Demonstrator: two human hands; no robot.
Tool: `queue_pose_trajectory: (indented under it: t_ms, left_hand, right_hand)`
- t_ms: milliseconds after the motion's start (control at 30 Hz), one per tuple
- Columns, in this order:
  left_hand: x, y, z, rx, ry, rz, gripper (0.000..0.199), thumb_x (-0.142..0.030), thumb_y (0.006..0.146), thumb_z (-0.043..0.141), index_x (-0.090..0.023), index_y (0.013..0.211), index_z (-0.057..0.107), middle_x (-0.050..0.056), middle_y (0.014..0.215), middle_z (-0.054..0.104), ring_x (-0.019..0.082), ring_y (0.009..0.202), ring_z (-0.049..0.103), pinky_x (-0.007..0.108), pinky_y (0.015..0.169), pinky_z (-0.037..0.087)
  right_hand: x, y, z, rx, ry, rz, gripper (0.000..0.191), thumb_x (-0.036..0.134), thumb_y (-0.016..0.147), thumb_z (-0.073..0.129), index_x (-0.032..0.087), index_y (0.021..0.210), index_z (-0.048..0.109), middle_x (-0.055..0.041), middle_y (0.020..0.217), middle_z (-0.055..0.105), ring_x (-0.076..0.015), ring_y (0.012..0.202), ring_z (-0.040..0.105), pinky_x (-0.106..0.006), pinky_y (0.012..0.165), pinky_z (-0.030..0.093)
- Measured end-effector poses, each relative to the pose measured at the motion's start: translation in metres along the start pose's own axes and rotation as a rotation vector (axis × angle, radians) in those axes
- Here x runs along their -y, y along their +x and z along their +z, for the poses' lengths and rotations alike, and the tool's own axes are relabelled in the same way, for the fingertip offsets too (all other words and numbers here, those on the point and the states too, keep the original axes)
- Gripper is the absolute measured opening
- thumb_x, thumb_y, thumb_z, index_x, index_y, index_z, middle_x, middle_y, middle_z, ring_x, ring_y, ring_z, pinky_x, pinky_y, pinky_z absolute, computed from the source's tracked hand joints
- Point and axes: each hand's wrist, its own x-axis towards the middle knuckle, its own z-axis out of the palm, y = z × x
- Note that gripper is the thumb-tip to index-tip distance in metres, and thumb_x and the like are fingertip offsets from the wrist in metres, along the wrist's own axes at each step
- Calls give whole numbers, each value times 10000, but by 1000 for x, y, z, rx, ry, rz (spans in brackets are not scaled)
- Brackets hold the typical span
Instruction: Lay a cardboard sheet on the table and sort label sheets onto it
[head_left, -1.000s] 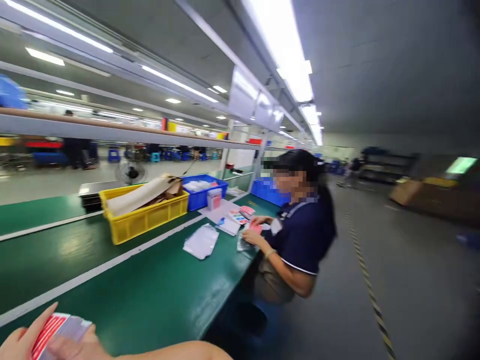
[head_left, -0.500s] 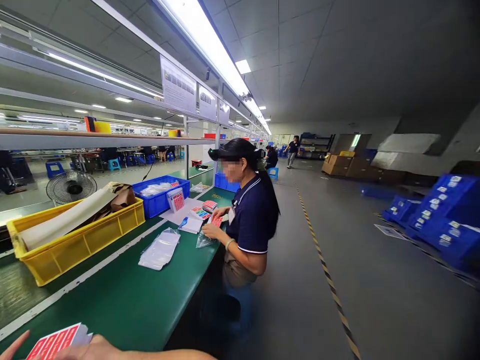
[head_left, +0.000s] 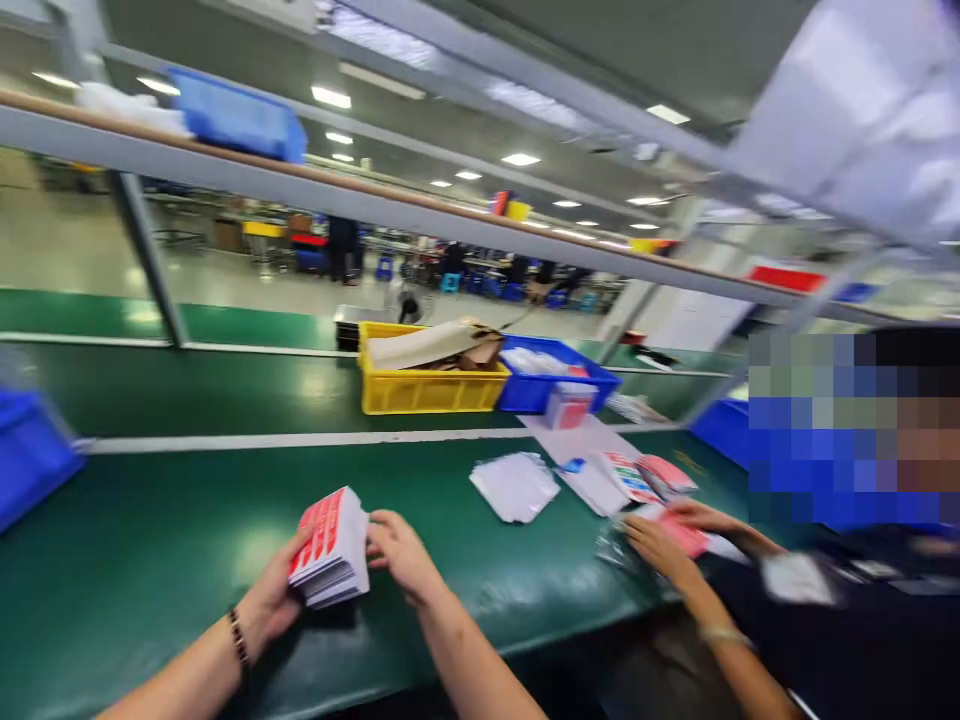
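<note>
Card stack (head_left: 330, 548), earlier at the frame's edge, now sits centred above the counter (head_left: 172, 520). Left hand (head_left: 274, 600) clasps it; right hand (head_left: 401, 550) apparently touches its edge, fingers loosely curled.

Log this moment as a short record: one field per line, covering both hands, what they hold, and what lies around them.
left hand: grips the stack of cards from its left side; beaded bracelet on the wrist
right hand: fingers touch the stack's right edge
stack of cards: white, top face printed red, held tilted just above the green bench
co-worker's hands: to the right, on a red card
nearby on bench: clear bags, loose printed cards
behind: yellow crate, blue crate
image quality: motion-blurred
</note>
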Motion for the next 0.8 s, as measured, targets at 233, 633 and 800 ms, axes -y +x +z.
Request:
queue_pose_trajectory:
  t_ms: [233,633,800]
  left_hand:
    - [-1,3,-31,20,46,78,431,-479,608,750,-130,839,650,84,810,709,221,762,668,300,751,506]
    - [-6,-7,-49,46,-170,41,558,-442,443,862,-62,800,662,116,781,711,195,679,659,272,683,503]
    - [-7,-10,-48,92,-153,22,585,-439,434,869,-50,820,663,140,812,709,190,666,654,277,674,503]
  right_hand:
    - [5,1,19,94,-402,-389,163,292,746,511,167,841,559,-49,890,543,-163,833,507,-269,719,400]
    - [5,13,34,222,-475,-298,51,207,690,538,166,718,529,-12,731,518,-137,685,452,-241,646,357]
    - [8,17,28,288,-522,-348,136,251,723,518,162,623,493,-24,734,521,-145,723,463,-239,669,349]
